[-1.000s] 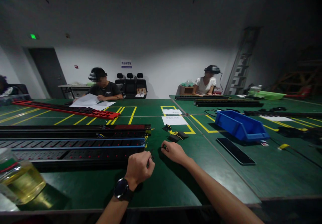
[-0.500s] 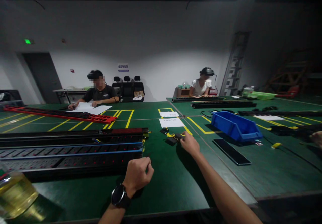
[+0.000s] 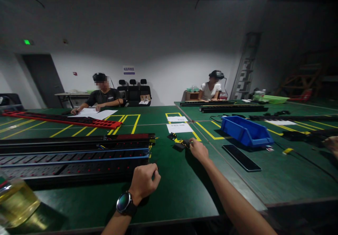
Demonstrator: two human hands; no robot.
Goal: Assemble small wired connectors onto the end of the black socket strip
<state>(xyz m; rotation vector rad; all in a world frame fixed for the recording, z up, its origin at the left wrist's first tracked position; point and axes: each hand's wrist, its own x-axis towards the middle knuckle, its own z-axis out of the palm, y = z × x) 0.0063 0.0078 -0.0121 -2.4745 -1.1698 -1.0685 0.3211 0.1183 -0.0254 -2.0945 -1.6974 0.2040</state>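
Note:
My right hand reaches forward over the green table, its fingers closed at the near end of a small black block-like part. What exactly this part is, I cannot tell. Another dark flat piece lies against it, and a small black piece with yellow marks is just behind. My left hand, with a watch on its wrist, rests curled into a loose fist at the table's near side. Nothing shows in it. Left of it lie long black rails with red dots.
A blue bin and a phone are to the right. White paper labels lie ahead. A bottle of yellow liquid stands at front left. Two people sit across the table; another person's hand shows at the right edge.
The whole view has shifted very slightly. Both my hands stay in nearly the same places, the right one still at the black part.

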